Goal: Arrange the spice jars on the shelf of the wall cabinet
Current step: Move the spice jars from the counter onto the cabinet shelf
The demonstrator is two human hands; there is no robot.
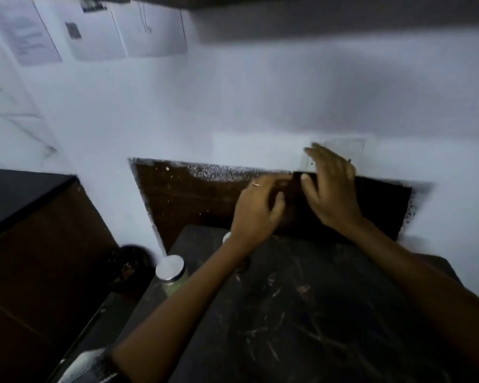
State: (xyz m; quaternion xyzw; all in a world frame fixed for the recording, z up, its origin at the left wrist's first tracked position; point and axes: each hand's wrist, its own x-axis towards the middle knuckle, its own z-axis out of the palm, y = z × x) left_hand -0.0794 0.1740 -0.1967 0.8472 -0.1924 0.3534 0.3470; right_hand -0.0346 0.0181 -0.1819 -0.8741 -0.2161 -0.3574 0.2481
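Spice jar [171, 273] with silver lid, pale greenish contents, upright at left edge of dark desk [302, 313]. Second jar [226, 237] further back on desk, mostly hidden behind forearm; only pale lid edge shows.

Bench [302, 313] butts against the wall [233, 100]. Spice jar [171, 273] stands at the bench's left edge; a second jar [226, 236] behind it, mostly hidden by the left hand [256, 208]. Right hand [332, 189] just right of the left, both above the bench's rear. Papers [94, 31] on the wall, upper left.
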